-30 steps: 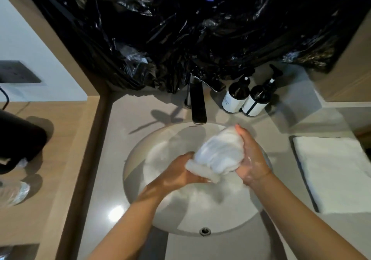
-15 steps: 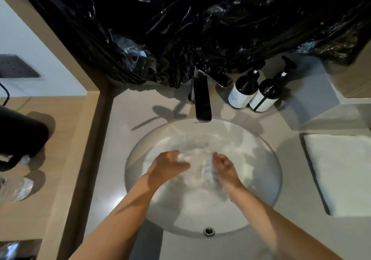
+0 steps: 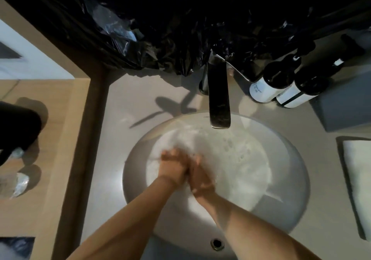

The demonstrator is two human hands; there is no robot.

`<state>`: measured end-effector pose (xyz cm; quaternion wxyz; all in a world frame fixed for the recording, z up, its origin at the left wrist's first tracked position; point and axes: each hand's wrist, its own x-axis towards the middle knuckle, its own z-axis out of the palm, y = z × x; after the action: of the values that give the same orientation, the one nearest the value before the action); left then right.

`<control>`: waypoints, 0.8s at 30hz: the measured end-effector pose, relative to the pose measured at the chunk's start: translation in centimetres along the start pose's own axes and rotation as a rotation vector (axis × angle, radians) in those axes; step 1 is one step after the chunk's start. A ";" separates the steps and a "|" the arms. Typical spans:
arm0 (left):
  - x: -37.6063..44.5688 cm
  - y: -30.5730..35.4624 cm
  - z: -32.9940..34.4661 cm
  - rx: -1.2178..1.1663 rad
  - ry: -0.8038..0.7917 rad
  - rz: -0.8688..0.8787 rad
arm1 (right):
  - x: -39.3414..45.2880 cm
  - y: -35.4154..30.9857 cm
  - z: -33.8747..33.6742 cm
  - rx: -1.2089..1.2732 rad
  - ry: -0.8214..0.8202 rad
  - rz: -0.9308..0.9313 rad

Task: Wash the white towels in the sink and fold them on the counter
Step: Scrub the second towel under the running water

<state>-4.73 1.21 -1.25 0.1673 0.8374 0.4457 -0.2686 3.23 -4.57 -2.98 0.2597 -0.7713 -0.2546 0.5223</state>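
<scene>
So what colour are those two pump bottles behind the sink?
Black with white labels, clearest in the head view.

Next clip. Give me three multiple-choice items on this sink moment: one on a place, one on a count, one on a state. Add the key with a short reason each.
1. Where does the folded white towel lie?
A. on the counter, right of the sink
B. in the sink
C. over the faucet

2. How many pump bottles stand by the faucet?
A. one
B. two
C. four

3. What fills the sink?
A. nothing, it is dry
B. foamy water
C. dark bottles

Key: 1 A, it lies flat at the right edge; 2 B, a pair stands side by side; 3 B, white bubbles surround the left hand and right hand.
</scene>
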 end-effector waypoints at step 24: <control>-5.1 2.2 -2.9 -1.568 -0.006 -0.195 | -6.3 -1.5 -7.9 0.407 0.008 -0.285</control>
<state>-4.33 -1.78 4.23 0.6859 0.4316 0.5758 0.1083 8.39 -8.69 4.80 0.4819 -0.6616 -0.2493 0.5177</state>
